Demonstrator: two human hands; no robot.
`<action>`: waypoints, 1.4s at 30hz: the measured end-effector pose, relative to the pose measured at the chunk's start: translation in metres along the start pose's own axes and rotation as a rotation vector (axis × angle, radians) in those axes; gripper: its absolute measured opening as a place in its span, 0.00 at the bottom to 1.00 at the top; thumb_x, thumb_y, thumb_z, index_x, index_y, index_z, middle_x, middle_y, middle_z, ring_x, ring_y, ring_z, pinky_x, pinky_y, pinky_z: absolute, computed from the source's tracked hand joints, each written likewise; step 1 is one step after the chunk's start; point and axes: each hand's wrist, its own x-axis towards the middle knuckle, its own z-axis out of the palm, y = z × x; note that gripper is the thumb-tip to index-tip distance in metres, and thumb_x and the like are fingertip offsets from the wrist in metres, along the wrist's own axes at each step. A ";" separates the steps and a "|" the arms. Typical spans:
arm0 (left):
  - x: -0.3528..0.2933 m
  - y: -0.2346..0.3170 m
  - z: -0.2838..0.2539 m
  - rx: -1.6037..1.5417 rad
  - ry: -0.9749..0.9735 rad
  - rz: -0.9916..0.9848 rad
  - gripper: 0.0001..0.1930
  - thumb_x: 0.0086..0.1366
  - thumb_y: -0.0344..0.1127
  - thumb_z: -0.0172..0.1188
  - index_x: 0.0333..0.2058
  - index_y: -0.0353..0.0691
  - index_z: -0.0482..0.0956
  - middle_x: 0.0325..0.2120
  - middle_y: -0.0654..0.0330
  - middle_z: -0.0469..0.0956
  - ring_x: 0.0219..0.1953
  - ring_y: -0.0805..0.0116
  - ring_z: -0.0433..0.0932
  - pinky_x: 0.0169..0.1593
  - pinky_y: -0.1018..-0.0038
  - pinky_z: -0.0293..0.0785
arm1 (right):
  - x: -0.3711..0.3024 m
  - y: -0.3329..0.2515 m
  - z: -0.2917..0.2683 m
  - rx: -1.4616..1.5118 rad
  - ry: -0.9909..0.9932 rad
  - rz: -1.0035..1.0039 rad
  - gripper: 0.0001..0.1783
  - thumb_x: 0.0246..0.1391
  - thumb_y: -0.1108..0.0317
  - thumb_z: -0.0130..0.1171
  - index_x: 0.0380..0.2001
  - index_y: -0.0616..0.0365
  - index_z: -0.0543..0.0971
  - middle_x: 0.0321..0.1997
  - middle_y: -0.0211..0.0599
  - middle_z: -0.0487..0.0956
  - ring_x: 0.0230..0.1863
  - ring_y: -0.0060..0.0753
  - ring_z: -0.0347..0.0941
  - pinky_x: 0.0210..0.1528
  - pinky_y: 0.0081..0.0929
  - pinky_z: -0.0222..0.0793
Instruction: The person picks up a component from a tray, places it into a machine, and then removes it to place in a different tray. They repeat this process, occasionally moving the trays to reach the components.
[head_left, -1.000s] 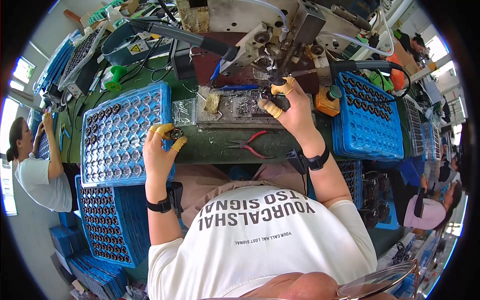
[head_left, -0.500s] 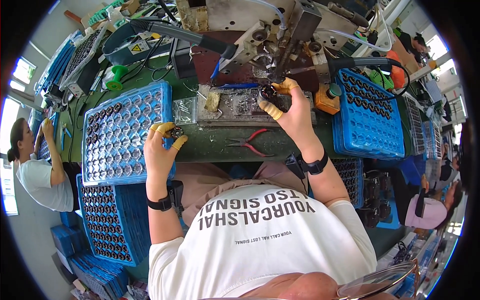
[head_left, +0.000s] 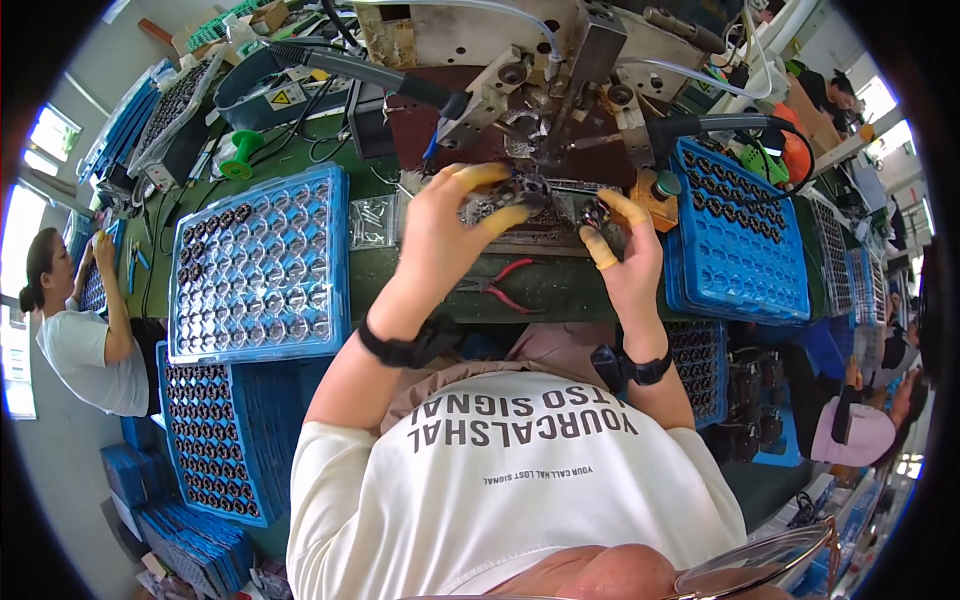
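Observation:
My left hand (head_left: pixel 440 235), with yellow finger covers, reaches to the bench fixture and is closed on a small round dark part (head_left: pixel 533 188) between thumb and fingers; motion blurs its fingertips. To its right, my right hand (head_left: pixel 632 258) pinches another small round black part (head_left: pixel 595 213) with coppery bits, also in yellow finger covers. Both parts are just in front of the metal machine (head_left: pixel 540 125). Under the left wrist lie red-handled pliers (head_left: pixel 500 285), partly hidden by the forearm.
At left lies a clear-and-blue tray (head_left: pixel 260 270) with several round parts at one side. On the right are stacked blue trays (head_left: pixel 740 260) and an orange box (head_left: pixel 655 205). Two black-handled tools (head_left: pixel 400 85) point toward the machine. Another person (head_left: pixel 85 320) works at far left.
My left hand has moved from the left tray to the machine, bringing its round part along. My right hand has drawn back from the machine, rightward and nearer me, still holding a part.

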 end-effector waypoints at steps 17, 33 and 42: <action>0.020 -0.011 0.028 -0.048 -0.131 0.051 0.20 0.48 0.36 0.72 0.38 0.34 0.76 0.34 0.54 0.76 0.35 0.58 0.76 0.40 0.71 0.73 | 0.006 0.018 -0.050 -0.362 0.151 -0.202 0.21 0.45 0.74 0.68 0.44 0.61 0.74 0.51 0.43 0.76 0.51 0.40 0.72 0.51 0.28 0.69; -0.021 -0.027 -0.016 0.107 0.013 0.060 0.35 0.47 0.43 0.71 0.51 0.31 0.68 0.46 0.45 0.70 0.51 0.48 0.68 0.57 0.62 0.64 | 0.022 0.063 -0.056 -0.736 0.021 -0.253 0.21 0.54 0.71 0.59 0.50 0.68 0.71 0.57 0.52 0.72 0.58 0.52 0.68 0.60 0.37 0.61; -0.051 -0.139 -0.294 1.102 -0.200 -0.929 0.17 0.52 0.45 0.62 0.41 0.50 0.82 0.40 0.57 0.81 0.45 0.54 0.78 0.46 0.57 0.73 | 0.024 0.045 -0.061 -0.664 -0.047 0.049 0.22 0.57 0.68 0.58 0.52 0.68 0.70 0.56 0.48 0.73 0.56 0.43 0.71 0.57 0.31 0.65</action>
